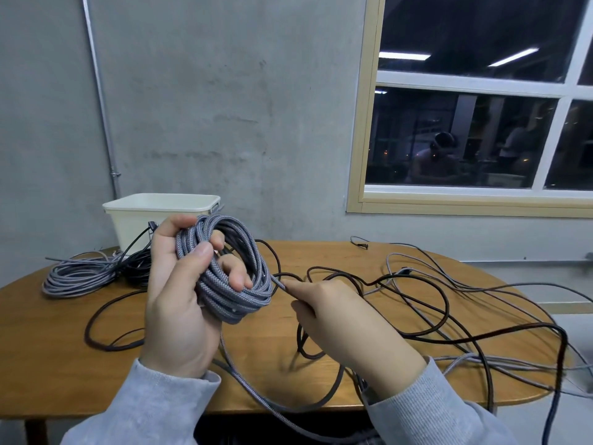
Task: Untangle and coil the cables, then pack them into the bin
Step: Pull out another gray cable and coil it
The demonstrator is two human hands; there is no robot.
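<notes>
My left hand (179, 293) grips a coil of grey braided cable (237, 281), held up above the table with thumb and fingers curled round the loops. My right hand (337, 313) pinches the free strand of that cable right beside the coil. The rest of the strand drops under my left wrist toward the table's front edge. A white bin (141, 216) stands at the back left against the wall. In front of it lie a finished grey coil (77, 277) and a black coil (138, 268).
Loose dark brown cable (442, 303) and grey cable (481, 287) sprawl tangled over the middle and right of the wooden table (48, 364), some hanging off the right edge. A concrete wall and a window stand behind.
</notes>
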